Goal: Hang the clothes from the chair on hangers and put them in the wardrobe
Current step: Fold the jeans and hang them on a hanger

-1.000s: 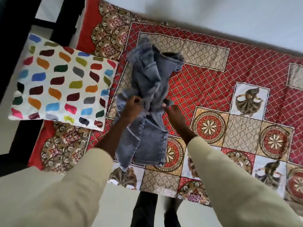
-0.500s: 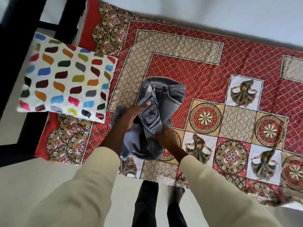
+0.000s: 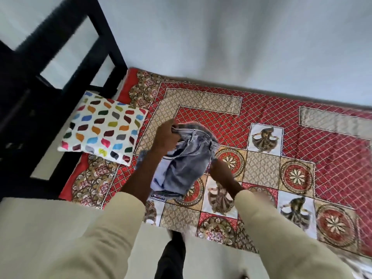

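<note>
A pair of grey-blue jeans [image 3: 187, 164] lies bunched on the red patterned bedspread [image 3: 261, 127], waistband turned away from me. My left hand [image 3: 166, 137] grips the waistband at its far left corner. My right hand [image 3: 220, 170] holds the right edge of the jeans near the hip. Both arms wear cream sleeves. No hanger, chair or wardrobe is in view.
A white pillow [image 3: 104, 131] with coloured leaf shapes lies at the left end of the bed. A dark bed frame [image 3: 66, 63] stands behind it at the far left. A pale wall runs along the far side of the bed. My dark trouser legs [image 3: 171, 256] stand at the near edge.
The jeans were stretched out long, then gathered into a bunch. My left hand has moved up to the waistband, my right out to the side edge. The view has tilted upward.
</note>
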